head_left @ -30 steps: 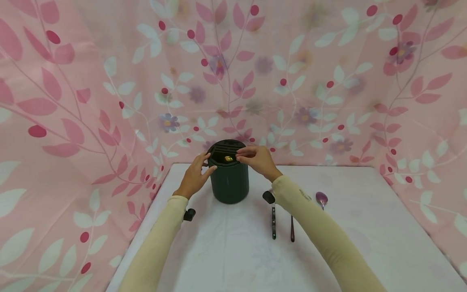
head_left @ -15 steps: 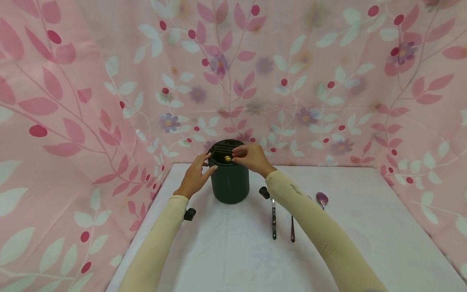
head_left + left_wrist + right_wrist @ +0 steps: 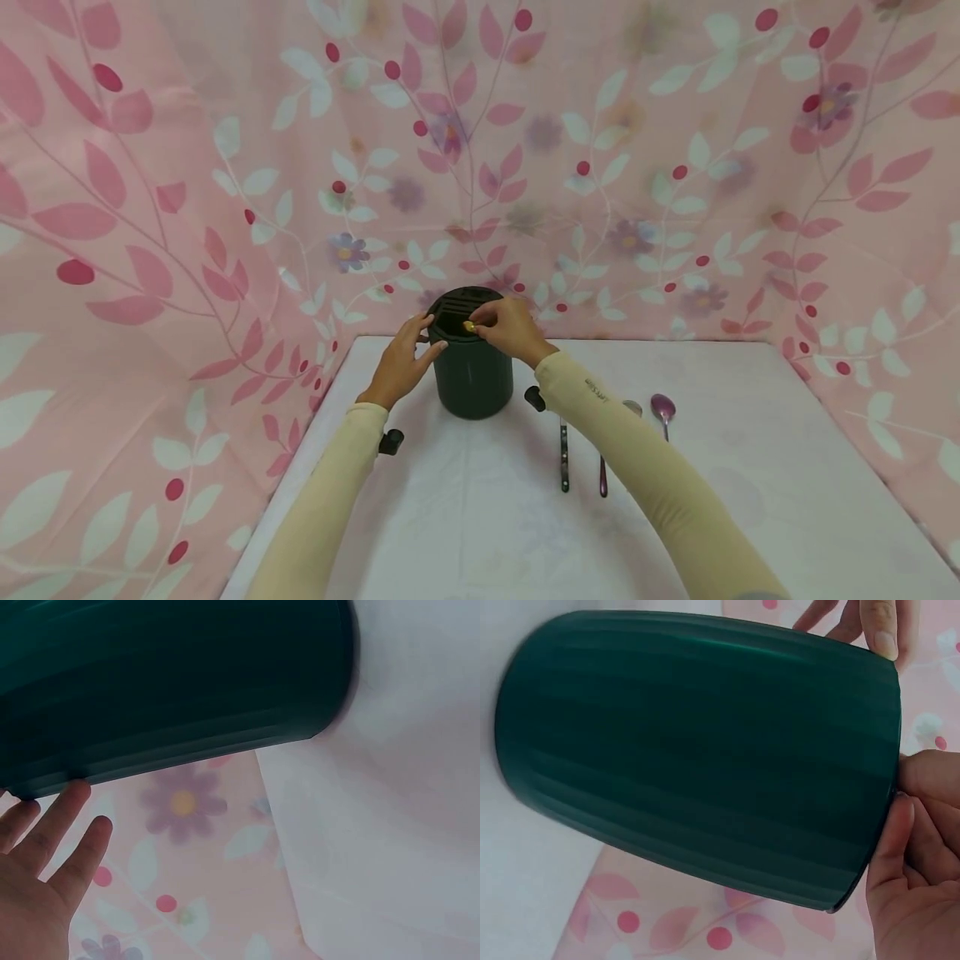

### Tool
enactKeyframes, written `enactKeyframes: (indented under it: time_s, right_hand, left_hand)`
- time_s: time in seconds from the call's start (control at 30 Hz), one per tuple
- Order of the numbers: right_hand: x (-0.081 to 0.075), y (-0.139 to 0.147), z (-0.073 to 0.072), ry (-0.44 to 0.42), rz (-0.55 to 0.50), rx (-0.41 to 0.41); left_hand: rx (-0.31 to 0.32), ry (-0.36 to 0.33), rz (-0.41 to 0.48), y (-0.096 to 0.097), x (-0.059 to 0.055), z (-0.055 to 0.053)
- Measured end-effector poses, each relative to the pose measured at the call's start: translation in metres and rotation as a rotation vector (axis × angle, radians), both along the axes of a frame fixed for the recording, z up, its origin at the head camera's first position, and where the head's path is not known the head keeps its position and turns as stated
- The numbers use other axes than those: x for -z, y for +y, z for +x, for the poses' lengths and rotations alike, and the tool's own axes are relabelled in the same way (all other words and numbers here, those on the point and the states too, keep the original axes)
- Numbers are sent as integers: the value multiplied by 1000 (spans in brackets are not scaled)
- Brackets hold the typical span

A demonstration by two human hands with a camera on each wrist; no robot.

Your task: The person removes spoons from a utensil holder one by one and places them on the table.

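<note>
A dark green utensil holder (image 3: 474,379) with a slotted top stands upright at the back of the table. My left hand (image 3: 399,367) rests against its left side, fingers spread and fairly straight. In the right wrist view, the left thumb touches the holder near its rim. My right hand (image 3: 512,329) is over the right part of the rim and pinches a small shiny gold piece (image 3: 469,327) at the holder's opening. Whatever lies below the gold piece is hidden, so its kind cannot be told. The right fingers (image 3: 896,832) meet at the rim in the right wrist view.
On the white table (image 3: 465,525), to the right, lie a purple spoon (image 3: 663,407), a spoon with a dark reddish handle (image 3: 603,479) and a utensil with a dark patterned handle (image 3: 565,458). My right sleeve partly covers them. A pink floral cloth (image 3: 480,167) hangs behind.
My right hand has moved left across the holder's opening and its fingertips have come to pinch the gold piece. My left hand and the holder have stayed in place.
</note>
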State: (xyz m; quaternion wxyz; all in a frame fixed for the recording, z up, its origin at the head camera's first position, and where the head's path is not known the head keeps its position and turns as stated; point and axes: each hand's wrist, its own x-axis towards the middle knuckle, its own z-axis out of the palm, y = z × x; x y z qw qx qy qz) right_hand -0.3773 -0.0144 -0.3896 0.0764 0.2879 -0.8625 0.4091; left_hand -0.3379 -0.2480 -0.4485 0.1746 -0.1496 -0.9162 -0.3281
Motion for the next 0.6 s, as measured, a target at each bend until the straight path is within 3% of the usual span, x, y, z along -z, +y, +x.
enactKeyframes:
  time_s: [0.33,0.6]
  right_hand:
    - [4,3,4,24,-116,10]
    - [0,12,4,-13,-192,49]
  left_hand:
    - [6,-1,4,0,1,0]
    - [1,-4,2,0,1,-1]
